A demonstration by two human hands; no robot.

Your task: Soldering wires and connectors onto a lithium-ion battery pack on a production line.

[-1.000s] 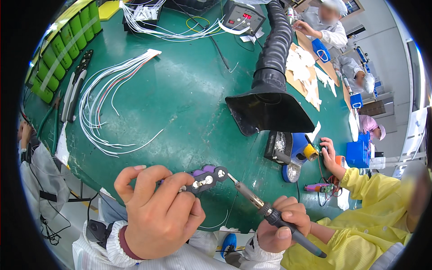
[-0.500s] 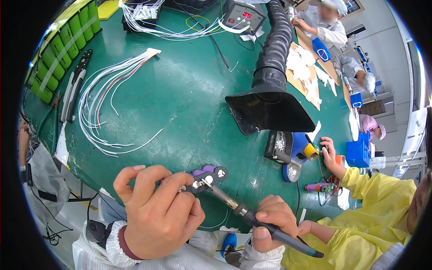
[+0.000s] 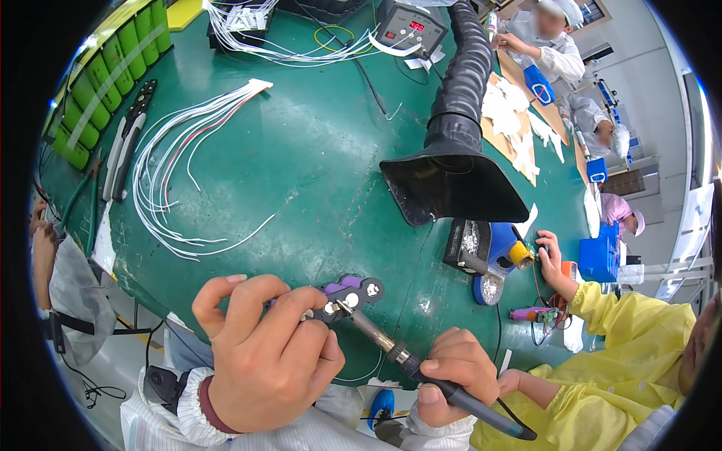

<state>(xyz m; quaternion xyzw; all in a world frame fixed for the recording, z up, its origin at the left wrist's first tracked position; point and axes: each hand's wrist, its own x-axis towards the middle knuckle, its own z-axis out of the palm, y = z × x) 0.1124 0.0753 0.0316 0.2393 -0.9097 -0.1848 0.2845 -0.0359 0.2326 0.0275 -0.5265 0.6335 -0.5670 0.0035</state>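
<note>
My left hand [image 3: 271, 353] is closed around the left part of a small battery pack [image 3: 371, 290] with purple cells, a dark grey end holder and round silvery terminals. Its fingers cover part of the pack, and whether they also pinch a solder wire is hidden. My right hand [image 3: 457, 370] grips the dark handle of a soldering iron [image 3: 406, 356]. The iron slants up to the left, its tip at one of the terminals. Just beyond the hands lies the green tabletop [image 3: 248, 225].
A black fume extractor hood [image 3: 455, 184] hangs ahead. Right of it stands a blue iron stand [image 3: 500, 244]. White wires [image 3: 162, 158], a wire stripper [image 3: 126, 150] and green cells [image 3: 105, 83] lie left; a soldering station [image 3: 410, 30] stands behind. A yellow-sleeved co-worker [image 3: 602, 353] sits right.
The iron's tip has shifted slightly left along the pack's terminals. My left hand keeps its hold almost unmoved. At the far left, another person's arm has moved further into view.
</note>
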